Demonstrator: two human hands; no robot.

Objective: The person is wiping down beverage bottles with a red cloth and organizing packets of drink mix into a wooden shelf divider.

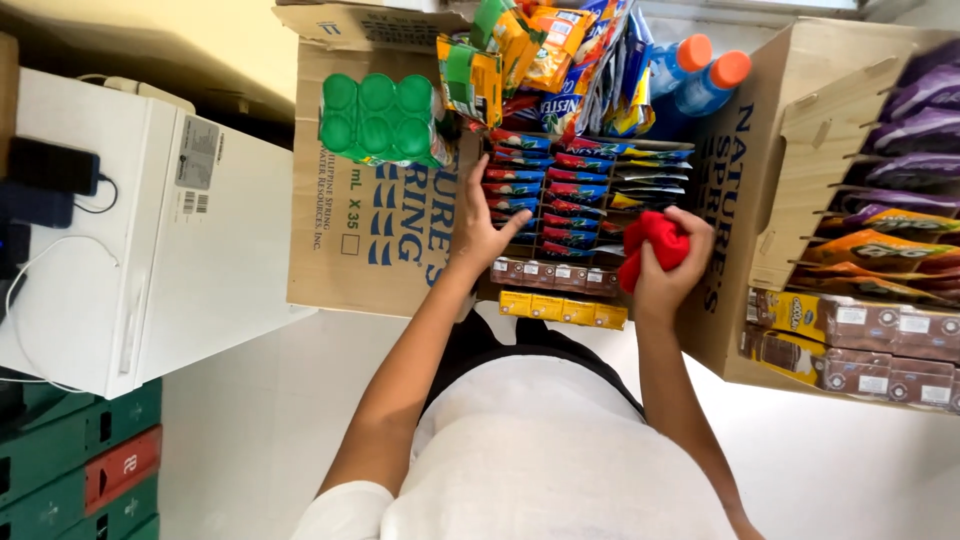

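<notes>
White shirt (560, 450) is seen closest, both bare arms stretched forward. A red cloth (652, 245) is bunched in the closed right hand (672, 262), at the rack's right edge beside a cardboard box (745, 200). Loosely spread, the left hand (480, 228) is laid on sachet rows (545, 195) at the rack's (560, 300) left edge, gripping nothing.
</notes>
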